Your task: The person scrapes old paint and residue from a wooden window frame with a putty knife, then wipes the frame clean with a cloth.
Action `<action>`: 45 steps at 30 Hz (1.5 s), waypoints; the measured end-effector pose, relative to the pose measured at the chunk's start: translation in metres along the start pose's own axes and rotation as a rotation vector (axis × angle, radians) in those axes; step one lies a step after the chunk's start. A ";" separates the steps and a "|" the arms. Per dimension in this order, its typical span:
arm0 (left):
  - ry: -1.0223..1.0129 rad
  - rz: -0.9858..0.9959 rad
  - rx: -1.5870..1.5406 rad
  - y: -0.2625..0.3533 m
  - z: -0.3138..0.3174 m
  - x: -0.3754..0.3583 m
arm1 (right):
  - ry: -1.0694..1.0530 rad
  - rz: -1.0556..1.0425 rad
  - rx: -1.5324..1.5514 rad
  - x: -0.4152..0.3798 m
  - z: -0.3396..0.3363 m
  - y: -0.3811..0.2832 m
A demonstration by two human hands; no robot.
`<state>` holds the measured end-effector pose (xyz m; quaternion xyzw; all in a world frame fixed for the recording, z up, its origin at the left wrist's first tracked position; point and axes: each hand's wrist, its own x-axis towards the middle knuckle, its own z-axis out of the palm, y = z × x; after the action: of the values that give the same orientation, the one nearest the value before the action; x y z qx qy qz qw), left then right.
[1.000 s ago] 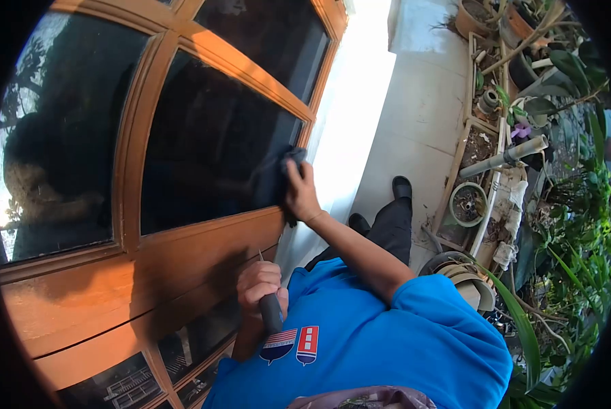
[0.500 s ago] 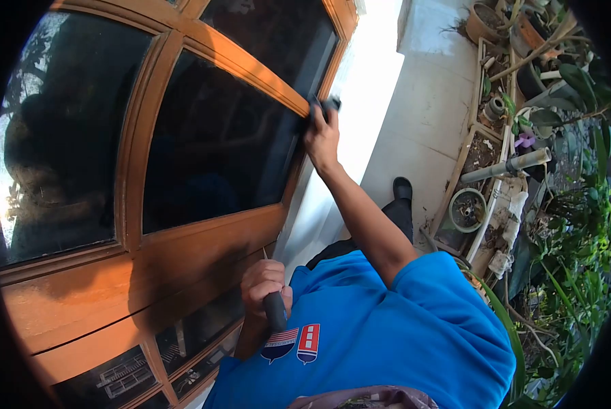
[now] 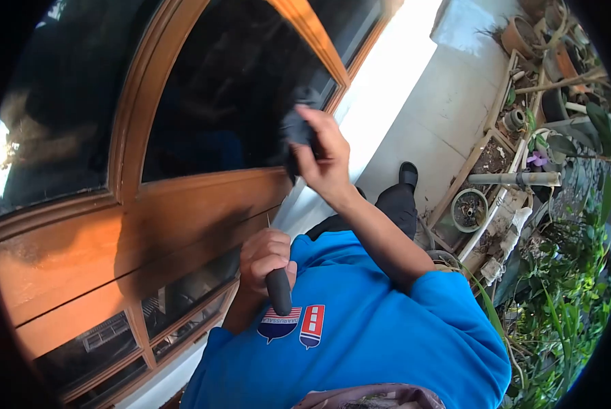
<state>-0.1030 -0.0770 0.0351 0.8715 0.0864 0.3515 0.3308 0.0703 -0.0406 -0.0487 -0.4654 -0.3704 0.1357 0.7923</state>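
- Viewing from the head camera, a dark cloth (image 3: 297, 129) is seen bunched and gripped in the right hand (image 3: 324, 160), fingers curled around it.
- The cloth is pressed against the dark glass pane (image 3: 230, 88) at the pane's lower right corner, just above the wooden door frame (image 3: 148, 218).
- The left hand (image 3: 264, 253) is closed in a fist around a tool with a black handle (image 3: 278, 292), held close to the blue shirt (image 3: 360, 327); a thin metal tip (image 3: 269, 221) projects above the fist.
- The left hand is positioned near the frame's lower rail, contact not being discernible.
- Potted plants (image 3: 523, 123) are arranged along the paved floor (image 3: 441, 109) at the right edge.
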 end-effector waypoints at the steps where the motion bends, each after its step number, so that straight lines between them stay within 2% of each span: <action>1: 0.006 -0.001 0.002 0.002 -0.002 -0.002 | -0.109 -0.135 -0.061 0.009 0.006 -0.015; 4: 0.020 0.003 0.006 0.003 -0.005 -0.006 | -0.456 -0.435 -0.052 0.015 0.025 -0.018; 6: 0.021 0.004 0.017 0.003 -0.009 -0.008 | -0.533 -0.459 -0.217 -0.017 0.008 0.022; 9: 0.040 -0.011 0.006 0.001 -0.012 -0.014 | -0.504 -0.002 -0.489 -0.089 -0.037 0.094; 12: -0.006 -0.028 0.003 -0.002 -0.014 -0.018 | -0.288 0.185 -0.507 -0.097 -0.051 0.083; 15: -0.002 -0.013 -0.008 -0.005 -0.012 -0.018 | -0.184 0.151 -0.374 -0.063 -0.026 0.033; 16: -0.006 -0.011 -0.017 -0.005 -0.012 -0.017 | -0.208 0.040 -0.227 -0.056 -0.015 0.023; 17: -0.010 -0.008 -0.027 -0.006 -0.013 -0.016 | -0.250 -0.102 -0.239 -0.048 -0.003 0.006; 19: -0.005 0.002 -0.033 -0.007 -0.011 -0.014 | -0.362 -0.322 -0.064 -0.033 0.023 -0.007; 22: 0.005 0.017 -0.033 -0.007 -0.011 -0.011 | -0.397 -0.238 -0.058 -0.047 0.022 0.019; 25: 0.000 0.017 -0.046 -0.011 -0.010 -0.013 | -0.442 -0.114 -0.231 -0.087 -0.011 0.079; 26: -0.016 0.014 -0.047 -0.012 -0.009 -0.012 | -0.519 -0.036 -0.315 -0.093 -0.025 0.091; 28: -0.038 0.018 -0.054 -0.014 -0.006 -0.009 | -0.612 -0.027 -0.354 -0.087 -0.037 0.096; 30: -0.044 0.031 -0.054 -0.012 -0.005 -0.005 | -0.502 0.044 -0.409 -0.074 -0.040 0.098; 31: -0.038 0.033 -0.052 -0.012 -0.005 -0.004 | -0.307 0.011 -0.428 -0.061 -0.036 0.098; 32: -0.028 0.039 -0.049 -0.013 -0.004 -0.004 | -0.221 0.099 -0.481 -0.051 -0.035 0.099; 34: -0.023 0.028 -0.043 -0.010 -0.004 -0.007 | -0.119 0.144 -0.559 -0.045 -0.029 0.111; 36: -0.019 0.028 -0.036 -0.010 -0.004 -0.009 | -0.143 0.208 -0.553 -0.065 -0.018 0.108; 40: -0.014 0.034 -0.036 -0.009 -0.002 -0.010 | -0.450 0.282 -0.397 -0.109 -0.010 0.069; 41: -0.021 0.036 -0.032 -0.009 -0.002 -0.010 | -0.531 0.364 -0.432 -0.107 -0.018 0.062; 44: -0.029 0.044 -0.019 -0.007 -0.005 -0.007 | -0.539 0.473 -0.261 -0.079 -0.031 0.030; 45: -0.027 0.045 -0.013 -0.006 -0.006 -0.007 | -0.442 0.329 -0.188 -0.069 -0.028 0.020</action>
<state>-0.1112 -0.0716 0.0304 0.8757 0.0600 0.3475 0.3298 0.0453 -0.0858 -0.1052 -0.5500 -0.4644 0.3256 0.6131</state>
